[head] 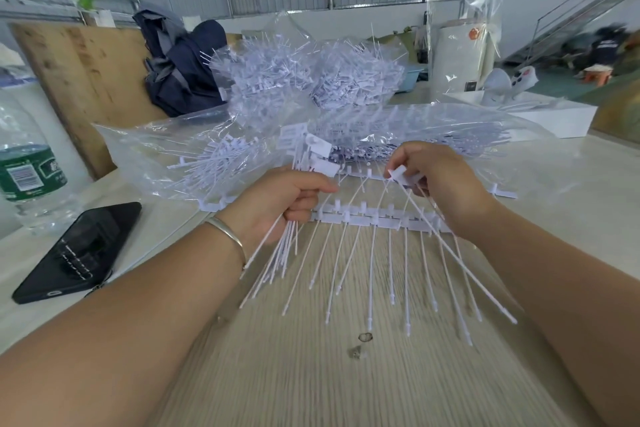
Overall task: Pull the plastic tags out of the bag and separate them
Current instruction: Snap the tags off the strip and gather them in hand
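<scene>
On the pale wood-grain table in front of me, my left hand is curled round a bundle of loose white tags, their flat heads sticking up above my fingers and their thin tails fanning down toward me past my wrist, where a thin bangle sits. My right hand is a little apart from the left and pinches the head of a single tag between thumb and fingertips; its long tail slants down and to the right across the table. Between and just under my hands lies a strip of tags joined along a white bar, with their tails pointing toward me, and a second bar lies just behind it. Beyond my hands the clear plastic bag lies flat on the table with many more tags inside, and behind it more tags are heaped in clear plastic. To my left a black phone lies face up near a large plastic water bottle. A dark backpack stands further back, and a white tray sits off to the right.
</scene>
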Action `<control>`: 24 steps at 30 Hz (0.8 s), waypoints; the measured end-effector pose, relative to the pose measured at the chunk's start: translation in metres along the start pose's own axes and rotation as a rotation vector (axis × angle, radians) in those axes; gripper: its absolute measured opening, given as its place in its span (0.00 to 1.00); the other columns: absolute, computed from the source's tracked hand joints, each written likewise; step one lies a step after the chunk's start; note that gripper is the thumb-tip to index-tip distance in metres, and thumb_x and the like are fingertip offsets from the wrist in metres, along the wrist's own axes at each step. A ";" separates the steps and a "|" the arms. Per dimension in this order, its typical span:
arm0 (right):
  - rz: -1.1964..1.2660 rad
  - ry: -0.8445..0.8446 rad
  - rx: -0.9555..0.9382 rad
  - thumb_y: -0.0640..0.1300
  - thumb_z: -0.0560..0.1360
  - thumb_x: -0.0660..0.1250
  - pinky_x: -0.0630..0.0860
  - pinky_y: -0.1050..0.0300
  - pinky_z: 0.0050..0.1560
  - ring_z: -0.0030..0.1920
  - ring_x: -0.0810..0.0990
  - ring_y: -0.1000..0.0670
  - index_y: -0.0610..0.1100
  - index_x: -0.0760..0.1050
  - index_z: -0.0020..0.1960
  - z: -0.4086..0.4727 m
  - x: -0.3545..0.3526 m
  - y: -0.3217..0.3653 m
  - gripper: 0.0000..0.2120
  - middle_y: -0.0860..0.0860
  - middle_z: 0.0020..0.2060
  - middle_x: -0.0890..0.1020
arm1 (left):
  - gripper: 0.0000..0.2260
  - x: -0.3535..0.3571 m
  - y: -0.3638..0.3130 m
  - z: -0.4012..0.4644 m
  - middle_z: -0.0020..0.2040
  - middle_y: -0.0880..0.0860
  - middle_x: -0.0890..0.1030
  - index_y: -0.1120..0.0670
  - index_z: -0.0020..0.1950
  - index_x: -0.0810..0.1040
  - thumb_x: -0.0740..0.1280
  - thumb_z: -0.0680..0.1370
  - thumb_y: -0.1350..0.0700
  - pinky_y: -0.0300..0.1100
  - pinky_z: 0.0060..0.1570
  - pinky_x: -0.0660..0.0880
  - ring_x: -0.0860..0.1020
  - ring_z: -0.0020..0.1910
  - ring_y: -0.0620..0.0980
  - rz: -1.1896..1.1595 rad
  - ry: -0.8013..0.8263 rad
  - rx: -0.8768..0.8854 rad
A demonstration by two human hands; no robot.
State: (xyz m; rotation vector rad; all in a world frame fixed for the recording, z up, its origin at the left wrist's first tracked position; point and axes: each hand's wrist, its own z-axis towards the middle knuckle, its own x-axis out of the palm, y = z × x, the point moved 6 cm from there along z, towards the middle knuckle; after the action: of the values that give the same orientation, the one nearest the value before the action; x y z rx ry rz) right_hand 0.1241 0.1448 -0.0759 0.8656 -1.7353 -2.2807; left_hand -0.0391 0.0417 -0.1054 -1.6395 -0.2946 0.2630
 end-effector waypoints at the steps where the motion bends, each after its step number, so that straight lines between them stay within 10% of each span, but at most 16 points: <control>1: -0.028 0.010 0.052 0.24 0.64 0.51 0.59 0.70 0.18 0.15 0.62 0.58 0.43 0.74 0.33 0.003 0.000 0.001 0.19 0.57 0.15 0.69 | 0.24 0.003 0.001 0.000 0.22 0.45 0.59 0.51 0.20 0.69 0.66 0.74 0.69 0.32 0.17 0.53 0.57 0.18 0.41 -0.004 0.001 -0.011; 10: 0.055 0.017 -0.208 0.30 0.73 0.61 0.64 0.58 0.32 0.32 0.68 0.50 0.41 0.75 0.44 -0.013 0.010 0.000 0.09 0.47 0.32 0.74 | 0.13 0.011 0.007 -0.003 0.35 0.50 0.79 0.54 0.43 0.79 0.64 0.80 0.46 0.32 0.17 0.58 0.67 0.21 0.42 0.128 -0.040 -0.027; 24: 0.108 0.070 -0.278 0.40 0.68 0.76 0.78 0.43 0.42 0.34 0.78 0.45 0.39 0.78 0.49 -0.012 0.008 -0.001 0.12 0.49 0.35 0.82 | 0.11 0.008 0.005 -0.004 0.30 0.46 0.70 0.57 0.44 0.82 0.74 0.71 0.50 0.32 0.18 0.55 0.59 0.22 0.42 0.071 -0.028 -0.004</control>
State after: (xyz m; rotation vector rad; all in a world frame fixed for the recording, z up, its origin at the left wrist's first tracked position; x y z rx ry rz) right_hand 0.1239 0.1314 -0.0816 0.7662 -1.3581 -2.3160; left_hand -0.0299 0.0401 -0.1097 -1.6529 -0.2580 0.3394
